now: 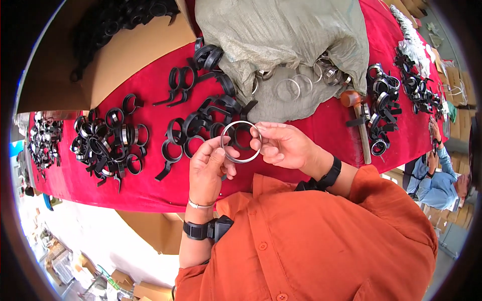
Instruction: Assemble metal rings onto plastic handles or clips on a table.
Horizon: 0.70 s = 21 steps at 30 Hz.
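Glossy metal ring [242, 161], matt plastic clips [193, 124], creased cloth sack [281, 37] (rough-looking)

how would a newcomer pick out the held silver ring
From the grey sack, look toward the orange shirt. The left hand and right hand hold the thin silver ring there. It is held up; nearby black rings and loose silver rings lie beyond.
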{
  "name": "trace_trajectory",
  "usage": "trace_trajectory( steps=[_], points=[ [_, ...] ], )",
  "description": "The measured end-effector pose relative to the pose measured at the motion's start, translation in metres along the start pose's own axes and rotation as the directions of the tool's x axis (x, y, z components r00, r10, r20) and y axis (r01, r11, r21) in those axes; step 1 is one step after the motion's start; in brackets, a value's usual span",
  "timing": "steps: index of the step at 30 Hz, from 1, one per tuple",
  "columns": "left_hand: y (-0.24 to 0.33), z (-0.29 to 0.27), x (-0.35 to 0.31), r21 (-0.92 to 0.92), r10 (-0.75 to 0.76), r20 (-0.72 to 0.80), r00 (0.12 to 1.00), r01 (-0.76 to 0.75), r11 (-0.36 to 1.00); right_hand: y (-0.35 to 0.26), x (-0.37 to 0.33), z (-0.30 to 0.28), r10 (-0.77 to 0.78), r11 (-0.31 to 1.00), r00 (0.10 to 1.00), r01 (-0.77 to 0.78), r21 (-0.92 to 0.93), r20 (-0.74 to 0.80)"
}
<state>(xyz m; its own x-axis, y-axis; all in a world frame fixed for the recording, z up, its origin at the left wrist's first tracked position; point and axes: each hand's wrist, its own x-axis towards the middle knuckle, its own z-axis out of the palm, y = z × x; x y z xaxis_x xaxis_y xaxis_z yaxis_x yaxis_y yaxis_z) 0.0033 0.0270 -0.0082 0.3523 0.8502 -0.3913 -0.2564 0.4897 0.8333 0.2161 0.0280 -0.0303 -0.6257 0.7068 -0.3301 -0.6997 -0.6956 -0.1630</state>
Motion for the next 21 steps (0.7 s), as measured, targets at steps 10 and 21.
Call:
trace_trajectory(
  steps=[10,21],
  points=[
    [0.011,-0.006,-0.023,0.516,0.198,0.079,0.977,-0.210,0.831,0.001,0.009,0.028,-0.200,0.416,0.980,0.068,-0.907,-0.018],
    [-0.047,-0.029,-0.035,0.801,0.265,0.178,0.948,-0.296,0.521,0.009,-0.013,0.004,0.245,0.138,0.966,-0.117,-0.984,-0.080]
  ],
)
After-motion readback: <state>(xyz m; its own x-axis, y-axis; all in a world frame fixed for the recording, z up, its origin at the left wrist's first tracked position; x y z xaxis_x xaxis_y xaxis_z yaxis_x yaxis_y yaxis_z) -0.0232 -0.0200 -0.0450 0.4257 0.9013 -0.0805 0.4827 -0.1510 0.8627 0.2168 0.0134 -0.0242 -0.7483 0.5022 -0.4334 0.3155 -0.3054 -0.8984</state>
